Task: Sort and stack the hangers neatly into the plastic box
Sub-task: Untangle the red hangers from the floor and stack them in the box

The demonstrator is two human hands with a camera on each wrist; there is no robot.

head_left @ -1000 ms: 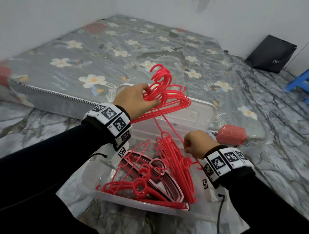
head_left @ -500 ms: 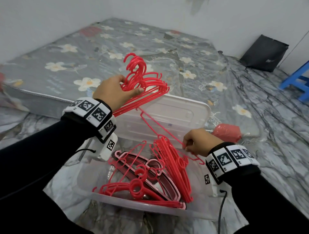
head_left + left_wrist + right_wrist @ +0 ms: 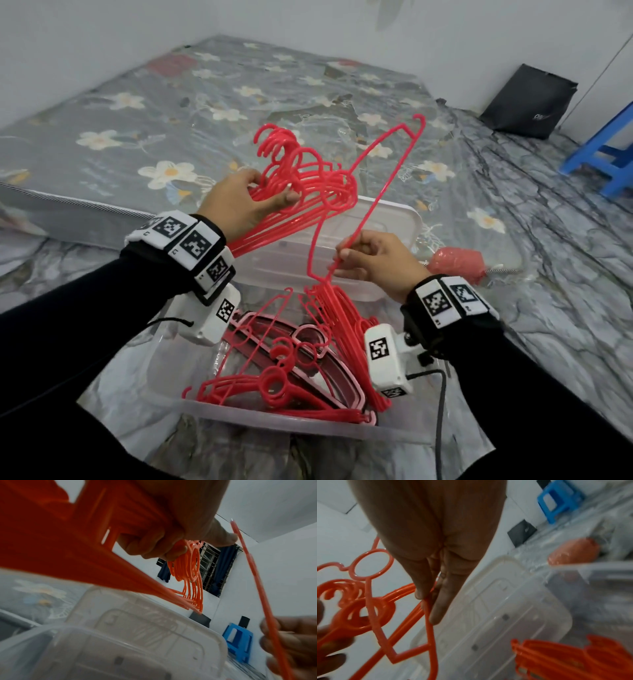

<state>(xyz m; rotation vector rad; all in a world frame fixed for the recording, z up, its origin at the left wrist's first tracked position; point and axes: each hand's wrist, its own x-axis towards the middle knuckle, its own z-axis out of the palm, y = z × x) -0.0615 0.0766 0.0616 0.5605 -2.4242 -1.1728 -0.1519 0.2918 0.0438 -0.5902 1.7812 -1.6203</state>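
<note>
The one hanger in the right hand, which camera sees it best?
The head view: it shows the single hanger whole, from its high tip down to the right hand that pinches it. The right wrist view shows only the part at the fingers and its ring; the left wrist view shows just one straight bar.

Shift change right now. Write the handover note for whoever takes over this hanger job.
Left hand grips a bundle of red hangers, held above the plastic box.
Right hand pinches a single red hanger, raised beside the bundle.
In the box: loose red hangers, some upright, some flat, plus pink-rimmed hangers. Lid lies behind the box.
Done: part gathered.
Left: add the single hanger to the bundle, sort the rest, stack all in the box.
</note>
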